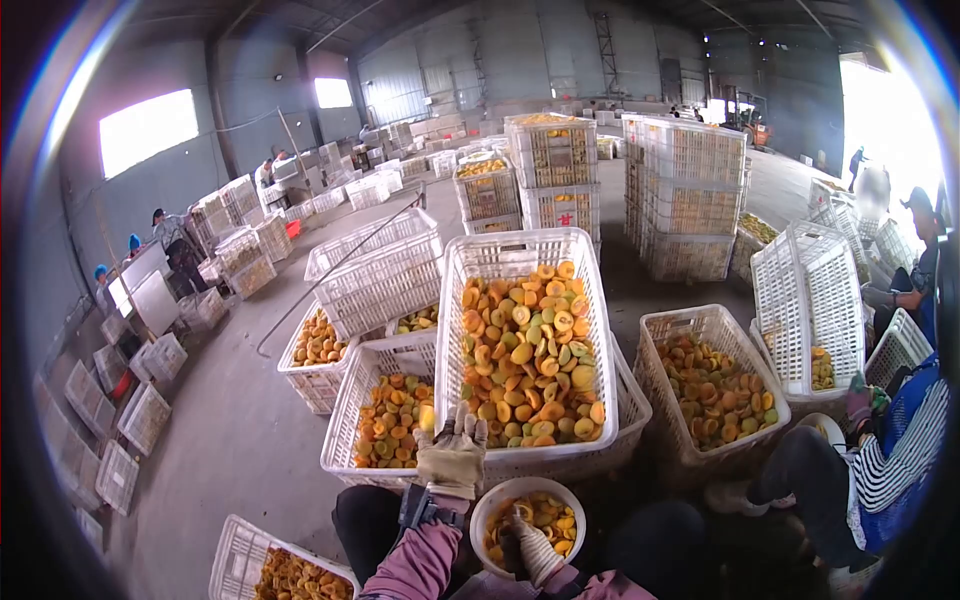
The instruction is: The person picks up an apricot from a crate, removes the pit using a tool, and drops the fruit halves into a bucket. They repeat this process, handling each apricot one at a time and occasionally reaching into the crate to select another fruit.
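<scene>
While left hand (452, 455) rests, right (530, 546) probes one bowl (482, 508).

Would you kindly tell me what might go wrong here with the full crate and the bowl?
The full crate rests tilted on another crate; with the left hand at its lower rim, fruit halves may slide out. The bowl, seemingly on the lap with the right hand in it, could tip.
</scene>
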The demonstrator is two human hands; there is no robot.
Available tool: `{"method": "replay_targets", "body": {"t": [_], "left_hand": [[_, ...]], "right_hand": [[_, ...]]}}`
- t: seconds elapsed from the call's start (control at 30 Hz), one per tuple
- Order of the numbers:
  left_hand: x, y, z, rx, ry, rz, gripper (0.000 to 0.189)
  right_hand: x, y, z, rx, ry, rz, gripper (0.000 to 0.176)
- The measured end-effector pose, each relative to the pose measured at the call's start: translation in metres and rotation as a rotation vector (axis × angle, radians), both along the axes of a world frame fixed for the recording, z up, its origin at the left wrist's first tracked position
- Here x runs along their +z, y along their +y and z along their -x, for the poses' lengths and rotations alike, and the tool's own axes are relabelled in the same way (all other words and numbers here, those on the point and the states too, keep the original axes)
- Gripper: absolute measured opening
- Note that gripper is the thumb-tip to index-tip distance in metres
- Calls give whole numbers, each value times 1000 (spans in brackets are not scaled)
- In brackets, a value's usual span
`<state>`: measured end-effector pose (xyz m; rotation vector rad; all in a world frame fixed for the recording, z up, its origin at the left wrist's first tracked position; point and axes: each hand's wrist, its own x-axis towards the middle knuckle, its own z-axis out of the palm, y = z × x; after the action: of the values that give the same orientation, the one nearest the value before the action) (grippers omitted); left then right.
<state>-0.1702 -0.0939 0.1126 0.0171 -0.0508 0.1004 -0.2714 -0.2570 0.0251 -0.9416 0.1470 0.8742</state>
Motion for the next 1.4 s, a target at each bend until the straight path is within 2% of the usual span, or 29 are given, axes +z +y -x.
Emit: {"method": "replay_targets", "body": {"t": [0.03, 0.07, 0.13, 0.17, 0.2, 0.23, 0.27, 0.3, 0.33, 0.37, 0.43, 0.47, 0.5, 0.53, 0.57, 0.63, 0.7, 0.73, 0.8, 0.83, 0.9, 0.93, 0.97, 1.03, 1.1, 1.17, 1.3, 1.33, 1.4], "left_hand": [[5, -2, -13, 28, 116, 12, 51], [10, -13, -33, 23, 111, 10, 51], [22, -48, -69, -203, 263, -1232, 41], [-75, -20, -140, -247, -397, -1809, 39], [-82, -40, -151, -532, -175, -1894, 40], [-91, -53, -152, -387, -496, -2784, 43], [-90, -54, -150, -431, -442, -2680, 44], [-95, -61, -153, -309, -400, -2742, 42], [-60, -76, -139, -399, -410, -2825, 39], [-57, -73, -140, -438, -458, -2800, 38], [-110, -45, -161, -519, -355, -2724, 40], [-100, -37, -162, -561, -673, -2849, 43], [-95, -32, -152, -713, -93, -2964, 47], [-81, -26, -142, -803, -127, -2946, 51], [-79, -10, -144, -891, -139, -2924, 55], [-122, 32, -165, -729, -35, -3065, 53], [-116, 49, -151, -259, 361, -3085, 32], [-114, 51, -149, -261, 350, -3089, 32], [-111, 51, -143, 215, 175, -1738, 12], [-82, 17, -112, 502, 21, -1853, 11], [-88, -6, -77, 244, 43, -1419, 8], [-68, -32, -44, 150, 124, -1245, 8], [-50, -55, -15, 60, 206, -1068, 8], [-63, -63, 9, -66, 195, -1155, 12], [-65, -71, 26, -9, 334, -1190, 15], [-45, -72, 36, -64, 531, -1134, 19], [-59, -58, 41, -10, 442, -1166, 23], [-37, -68, 51, -23, 414, -1229, 26], [-64, -57, 49, -51, 333, -1229, 27]], "right_hand": [[4, 3, -8, -143, 227, 17, 32], [9, -3, -11, -124, 315, 85, 30], [-3, 4, -16, -135, 320, 117, 29], [-15, 6, -18, -144, 321, 152, 28], [-22, 7, -22, -102, 336, 66, 26], [-29, 9, -21, -104, 351, 70, 26], [-43, 10, -19, -69, 304, 12, 25], [-61, 9, -18, -70, 255, -47, 24], [-71, 12, -19, -182, 263, -49, 24], [-80, 21, -24, 114, -50, 73, 33], [-90, 26, -35, 761, -635, 371, 53], [-72, 17, -30, 376, -294, 244, 54], [-52, 14, -21, 5, 29, 97, 56], [-32, 19, -14, -253, 43, -54, 39], [-21, 15, -13, -272, 46, -54, 39], [-6, 7, -12, -200, 64, 234, 25], [-43, 17, -14, -252, -10, 139, 23], [-37, 18, -11, -360, -124, 118, 23], [-8, 15, -6, -533, -218, 94, 25], [-7, 15, -11, -540, -217, 94, 25], [-10, 17, -20, -431, -283, 186, 46], [2, 4, -20, -228, -364, 240, 52], [-8, 5, -22, -224, -356, 239, 52], [-22, 6, -29, -276, -792, 529, 36], [-18, 1, -22, -248, -723, 448, 37], [-1, -2, -15, -172, -767, 580, 38], [-5, 1, -16, -195, -755, 559, 41], [3, -1, -16, -195, -755, 560, 41], [18, -6, -17, -344, -647, 449, 43]]}}
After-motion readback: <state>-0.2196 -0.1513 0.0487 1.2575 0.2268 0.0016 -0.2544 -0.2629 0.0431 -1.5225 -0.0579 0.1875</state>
